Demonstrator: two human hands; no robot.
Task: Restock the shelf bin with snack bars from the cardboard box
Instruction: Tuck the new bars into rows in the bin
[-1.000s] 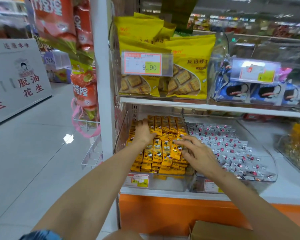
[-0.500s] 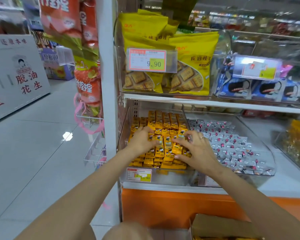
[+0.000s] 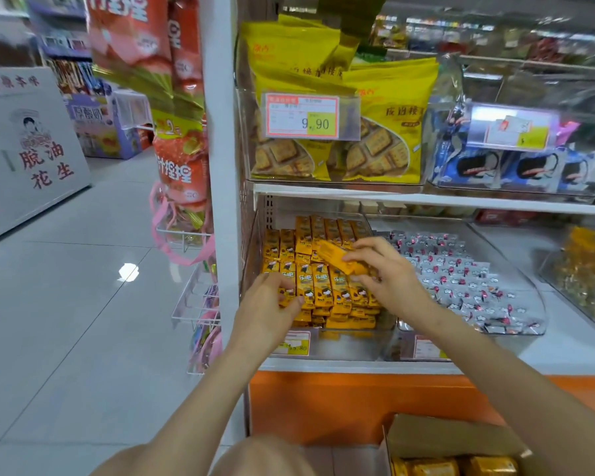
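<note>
A clear shelf bin (image 3: 354,348) on the lower shelf holds rows of yellow-orange snack bars (image 3: 323,286). My right hand (image 3: 389,276) pinches one snack bar (image 3: 335,257), tilted and lifted above the rows. At the bin's front left, my left hand (image 3: 268,304) has its fingers curled on a bar (image 3: 287,298) in the front row. The open cardboard box (image 3: 454,441) stands on the floor at the bottom right, with more yellow packs (image 3: 450,467) inside.
A second clear bin of silver-wrapped sweets (image 3: 461,280) sits right of the snack bars. Above hang yellow biscuit bags (image 3: 340,125) behind a 9.90 price tag. A white shelf post (image 3: 220,166) and wire racks (image 3: 196,304) stand to the left beside the tiled aisle floor.
My right hand has lifted one bar clear of the rows. My left hand has slid from the back of the bin to its front left corner. The view has dropped a little.
</note>
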